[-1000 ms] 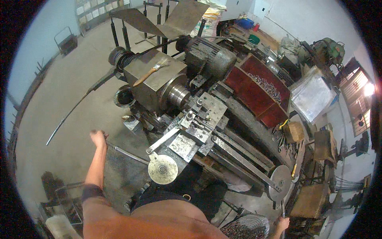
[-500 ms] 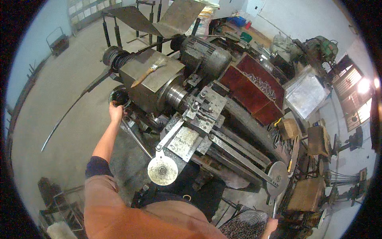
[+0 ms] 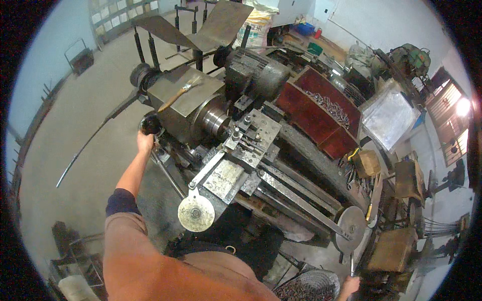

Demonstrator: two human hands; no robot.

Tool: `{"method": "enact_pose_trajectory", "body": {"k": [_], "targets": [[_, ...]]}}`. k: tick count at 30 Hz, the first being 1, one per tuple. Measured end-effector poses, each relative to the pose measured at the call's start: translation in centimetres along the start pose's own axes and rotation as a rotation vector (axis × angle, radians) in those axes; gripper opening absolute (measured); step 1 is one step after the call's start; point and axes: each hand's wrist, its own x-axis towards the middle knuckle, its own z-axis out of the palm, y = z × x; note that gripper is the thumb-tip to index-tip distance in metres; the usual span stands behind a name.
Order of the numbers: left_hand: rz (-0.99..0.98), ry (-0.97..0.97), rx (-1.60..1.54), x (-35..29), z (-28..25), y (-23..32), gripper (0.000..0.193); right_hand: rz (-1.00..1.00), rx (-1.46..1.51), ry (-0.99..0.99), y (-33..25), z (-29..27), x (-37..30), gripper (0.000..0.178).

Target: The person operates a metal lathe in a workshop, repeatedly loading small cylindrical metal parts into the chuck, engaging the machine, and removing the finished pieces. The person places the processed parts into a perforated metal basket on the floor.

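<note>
A metal lathe fills the middle. My left hand reaches to its near left side, closed at the rim of a dark round part; some fingers are hidden. At the lower right, my right hand is wrapped around a metal lever that hangs from a grey disc. A long flat bar joins this disc to the tool slide. Nearer to me, a pale round disc sits on another bar. The bright spindle nose faces the slide.
A wooden-handled brush lies on the headstock. Small metal pieces fill part of a red-brown tray behind the bed. A basket of dark pieces stands by my right hand. A long rod sticks out at the left.
The lever in my right hand has swung slightly to the right. My left hand stays at the dark round part. The whole view has shifted a little.
</note>
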Motion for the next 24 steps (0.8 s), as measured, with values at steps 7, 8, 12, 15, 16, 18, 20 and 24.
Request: {"method": "enact_pose_trajectory", "body": {"k": [7,8,12,15,16,18,20,24], "targets": [[-0.054,-0.079,-0.15,1.1,0.7,-3.1,0.042,0.043,-0.127,-0.115,-4.4,-2.7,8.9,0.024],[-0.062,-0.078,-0.14,0.2,0.9,-1.3,0.042,0.088,-0.126,-0.154,-4.7,-3.6,8.4,0.025],[-0.137,-0.298,-0.291,-1.1,-1.6,-0.2,0.04,-0.061,0.117,0.157,-4.3,0.0,6.8,0.022],[-0.237,-0.377,-0.436,2.3,-4.4,-4.7,0.048,-0.183,0.238,0.383,-5.9,-2.1,2.2,0.047],[-0.262,-0.282,-0.473,5.3,-5.2,-9.3,0.049,-0.17,0.29,0.247,-7.1,-4.5,0.1,0.053],[-0.307,-0.412,-0.142,5.3,-4.9,-11.9,0.048,0.151,0.447,-0.219,-7.9,-9.8,-3.3,0.059],[0.204,-0.508,0.23,9.7,-5.6,-16.3,0.049,0.226,0.537,-0.289,-7.7,-11.2,-6.1,0.064],[0.237,-0.692,0.355,9.6,-2.1,-19.3,0.03,0.211,0.515,-0.211,-5.2,-13.1,-9.3,0.047]]}}
